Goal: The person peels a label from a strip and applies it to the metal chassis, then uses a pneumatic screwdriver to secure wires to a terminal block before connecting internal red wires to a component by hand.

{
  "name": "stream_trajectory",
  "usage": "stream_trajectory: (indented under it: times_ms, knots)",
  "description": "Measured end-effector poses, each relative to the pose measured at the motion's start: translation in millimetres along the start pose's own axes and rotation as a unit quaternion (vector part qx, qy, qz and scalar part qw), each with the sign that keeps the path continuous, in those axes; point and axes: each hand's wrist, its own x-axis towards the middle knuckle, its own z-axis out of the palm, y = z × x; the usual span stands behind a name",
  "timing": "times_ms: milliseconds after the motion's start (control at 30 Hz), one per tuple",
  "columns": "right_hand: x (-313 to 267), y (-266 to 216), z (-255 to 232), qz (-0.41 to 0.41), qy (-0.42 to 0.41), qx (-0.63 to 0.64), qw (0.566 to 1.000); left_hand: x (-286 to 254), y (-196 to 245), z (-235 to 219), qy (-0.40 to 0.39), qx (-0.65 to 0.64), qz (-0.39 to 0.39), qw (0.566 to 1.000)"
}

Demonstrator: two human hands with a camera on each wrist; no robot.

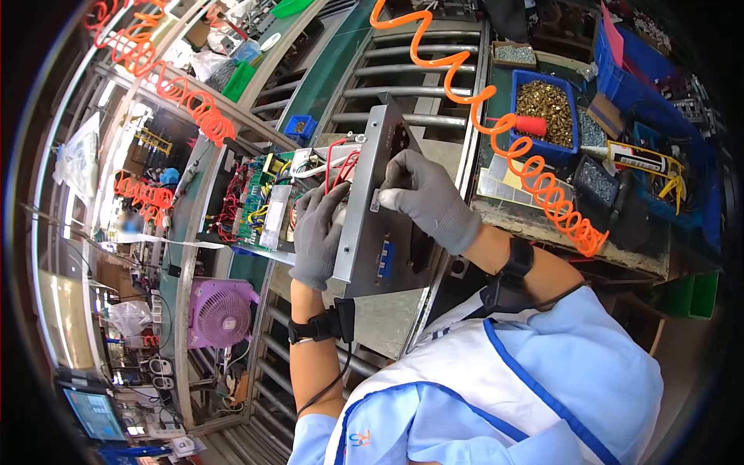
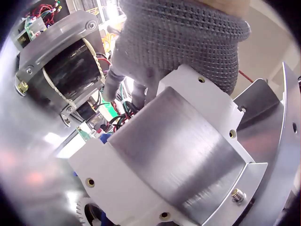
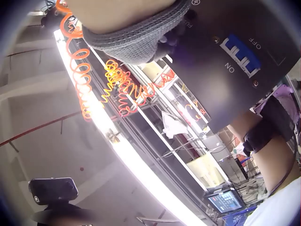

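Note:
A metal electrical chassis stands in the head view with its dark front panel (image 1: 381, 240) upright, bearing a blue breaker switch (image 1: 385, 260) marked ON and OFF. My gloved left hand (image 1: 316, 236) reaches behind the panel, among red and white wires (image 1: 341, 165); its thumb side is hidden in the left wrist view. There, the fingers (image 2: 113, 87) point down between a black-wound transformer (image 2: 73, 70) and a metal-banded block (image 2: 178, 150) in a white frame. In front of the panel, my gloved right hand (image 1: 430, 198) pinches a small silver piece (image 1: 375, 204) at the panel's edge.
The chassis is on a roller conveyor (image 1: 411, 91). A blue bin (image 1: 575, 116) of brass-coloured fasteners, a sealant tube (image 1: 635, 157) and a black tray (image 1: 595, 182) sit on the right bench. A coiled orange hose (image 1: 535, 174) hangs nearby. A purple fan (image 1: 222, 314) stands at left.

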Motion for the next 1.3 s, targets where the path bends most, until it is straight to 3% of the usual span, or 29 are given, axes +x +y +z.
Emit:
stream_trajectory:
  times_ms: [300,633,733,800,867,933,1000,1067,1100,1133,1200,1267,1300]
  knots:
    - [14.4,9.8,-5.3,-0.016,-0.026,-0.014,0.999,-0.7,-0.2,0.1,0.002,-0.021,0.005,1.0]
    - [15.5,9.3,-1.4,-0.044,0.017,-0.073,0.996,-1.8,0.0,2.7,0.007,-0.028,-0.021,0.999]
    - [9.2,-9.0,0.0,-0.04,0.012,-0.118,0.992,-2.1,-4.6,5.8,0.021,-0.023,-0.019,0.999]
    - [4.3,-22.7,2.0,-0.034,0.022,-0.215,0.976,-2.6,-4.8,5.3,0.029,-0.028,-0.017,0.999]
    - [9.3,-9.0,-4.1,-0.039,0.02,-0.244,0.969,-5.9,0.9,3.4,0.041,-0.017,-0.013,0.999]
    - [11.1,-2.9,-19.4,-0.029,0.021,-0.294,0.955,-7.9,14.2,-0.3,0.099,-0.1,-0.037,0.989]
    - [19.4,10.3,-30.3,-0.097,0.112,-0.244,0.958,-19.2,21.5,-2.8,0.124,-0.17,-0.054,0.976]
    - [39.7,23.9,-41.9,-0.155,0.19,-0.163,0.956,-37.8,29.4,-3.6,0.234,-0.263,-0.179,0.919]
    - [55.7,35.2,-49.2,-0.165,0.207,-0.155,0.952,-46.7,39.2,-3.3,0.232,-0.263,-0.18,0.919]
    - [68.9,41.1,-55.1,-0.125,0.191,-0.16,0.96,-55.2,53.1,-1.9,0.281,-0.269,-0.17,0.906]
    - [90.3,56.0,-65.0,-0.079,0.045,-0.087,0.992,-66.3,69.3,8.8,0.335,-0.273,-0.159,0.888]
    - [91.8,68.1,-59.9,-0.117,0.032,-0.071,0.99,-73.7,75.7,28.7,0.332,-0.102,-0.03,0.937]
    - [91.3,75.5,-55.0,-0.148,0.025,-0.051,0.987,-78.3,75.8,41.3,0.333,-0.108,-0.064,0.935]
